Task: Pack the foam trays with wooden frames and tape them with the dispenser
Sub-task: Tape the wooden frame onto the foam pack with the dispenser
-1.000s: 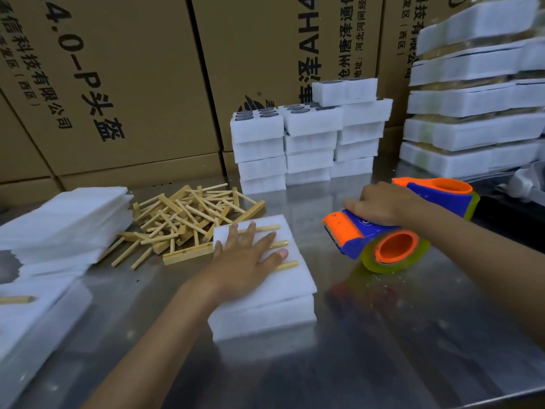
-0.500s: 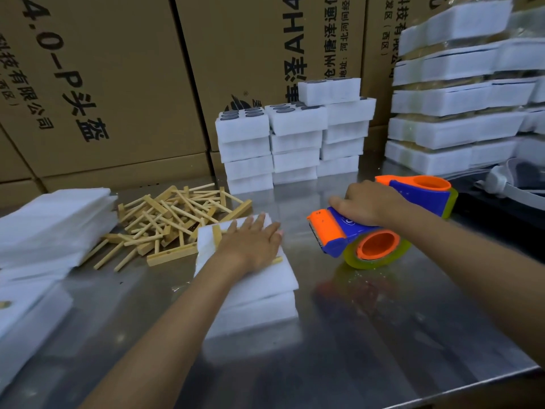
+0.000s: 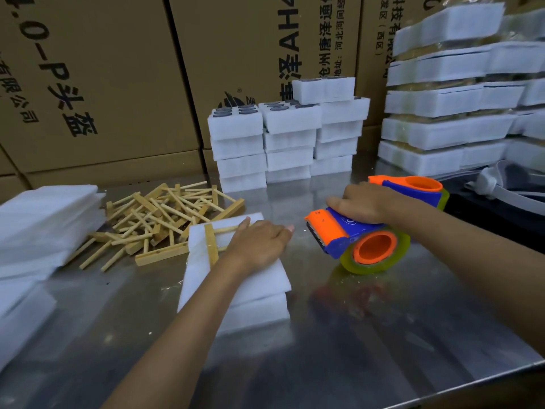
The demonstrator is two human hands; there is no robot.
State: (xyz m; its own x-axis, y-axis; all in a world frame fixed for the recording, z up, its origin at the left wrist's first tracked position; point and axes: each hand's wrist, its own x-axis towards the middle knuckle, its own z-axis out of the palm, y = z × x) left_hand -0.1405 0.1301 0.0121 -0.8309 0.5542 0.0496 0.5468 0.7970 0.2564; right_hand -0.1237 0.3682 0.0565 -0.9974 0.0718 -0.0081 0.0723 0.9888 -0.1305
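The left hand [image 3: 259, 243] lies flat, fingers straight, on the wooden frame [image 3: 212, 240] atop the foam tray [image 3: 253, 293] at the surface's [image 3: 383, 335] centre. At 3 o'clock from it, the right hand [image 3: 362, 205] grips the tape dispenser [image 3: 371, 240], which touches the surface.

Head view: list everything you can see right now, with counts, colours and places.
foam tray stack: one, white, centre, under left hand
wooden frame: one, tan, on that stack
loose wooden pieces: pile, uncounted, tan, left of centre
foam sheets: stack, white, far left
foam blocks: three stacks, white, back centre
wrapped bundles: stack, white, back right
tape dispenser: one, blue-orange, right
boxes: brown, behind
table: steel
left hand: pressing stack
right hand: gripping dispenser
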